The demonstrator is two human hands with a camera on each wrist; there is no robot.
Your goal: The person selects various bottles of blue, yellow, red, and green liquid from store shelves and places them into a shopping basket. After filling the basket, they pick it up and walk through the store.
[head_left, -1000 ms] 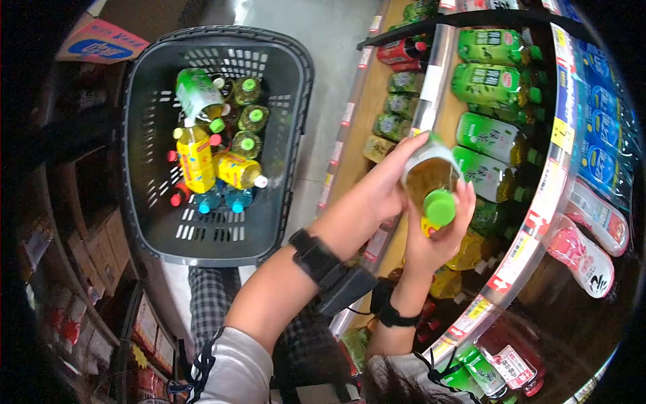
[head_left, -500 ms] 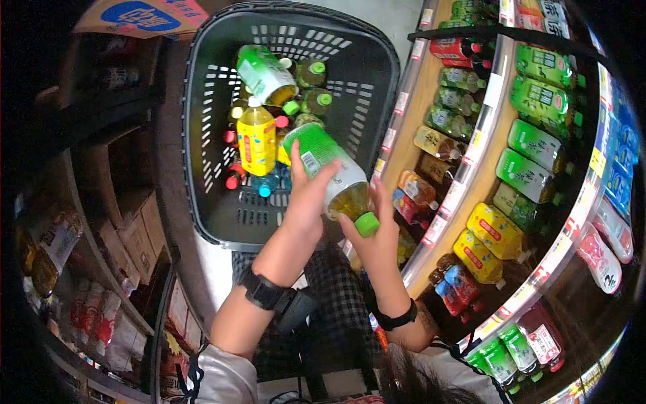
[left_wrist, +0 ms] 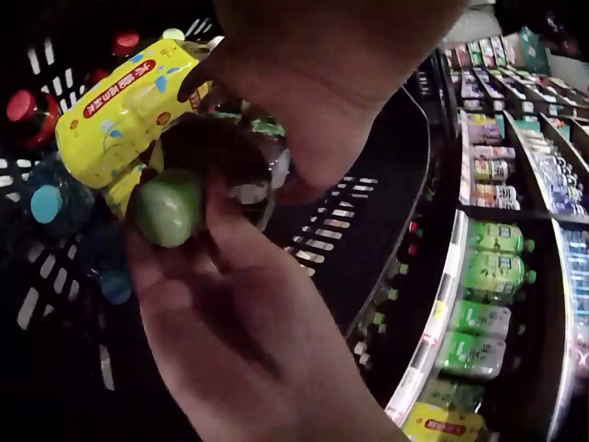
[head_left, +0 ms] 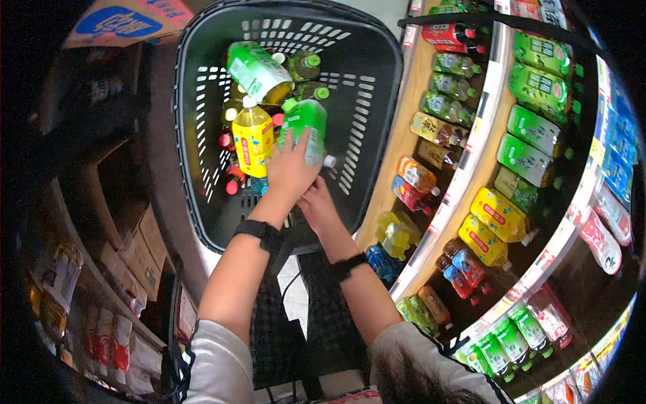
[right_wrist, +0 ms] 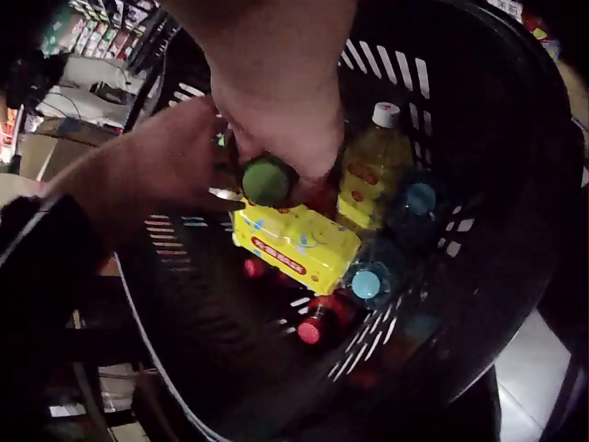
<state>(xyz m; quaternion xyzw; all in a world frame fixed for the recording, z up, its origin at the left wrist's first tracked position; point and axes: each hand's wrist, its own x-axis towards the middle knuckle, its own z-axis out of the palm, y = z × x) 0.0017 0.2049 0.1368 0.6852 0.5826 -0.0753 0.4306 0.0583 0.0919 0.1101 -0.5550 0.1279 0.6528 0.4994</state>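
Well, closest to the person is the right hand (head_left: 319,205), with its fingers curled round the cap end of the big green bottle (head_left: 308,120). The green cap (left_wrist: 168,207) peeks out between them. Next comes the left hand (head_left: 293,176), about half open, with slightly bent fingers holding the bottle's side. I can't see where its thumb goes. Both hands touch the bottle, so neither has to reach, but the right one is nearer the cap and the left one is on the fat part.

The bottle is in the basket (head_left: 383,101), its long way running out from the person, cap end near and bottom end far. I can't tell how much it tips. Just beside it, on the person's left, is a yellow bottle (head_left: 252,141). A bit farther out lies another green bottle (head_left: 259,74), on a slant. The drink shelf (head_left: 397,135) is outside, on the right.
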